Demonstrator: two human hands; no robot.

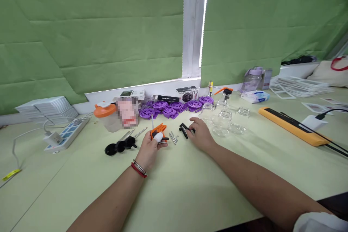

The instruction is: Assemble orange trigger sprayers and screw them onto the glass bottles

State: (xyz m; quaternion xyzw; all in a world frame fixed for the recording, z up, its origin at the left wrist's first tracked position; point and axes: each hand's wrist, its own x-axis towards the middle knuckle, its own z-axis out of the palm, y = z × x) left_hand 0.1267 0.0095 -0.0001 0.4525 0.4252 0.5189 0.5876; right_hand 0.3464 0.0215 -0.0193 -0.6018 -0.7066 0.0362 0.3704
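Note:
My left hand [150, 145], with a white cover on its thumb, is closed around an orange plastic part [160, 129]. A dark rod-like piece [164, 139] sticks out by that thumb. To the right, my right hand [201, 135] rests low over the table, its thumb and fingers about a small black plastic part [185, 130]; how firmly it grips is partly hidden. Between the hands lie several metal screws [173, 138]. Black round-ended pieces with metal rods [119, 146] lie left of my left hand.
Behind the hands are purple wheel-patterned parts [170, 112] and a cup holder box [188, 95]. Clear plastic rings [224, 123] lie to the right, near an orange power strip [292, 126]. An orange-lidded cup [106, 116] and a white power strip [67, 134] stand left.

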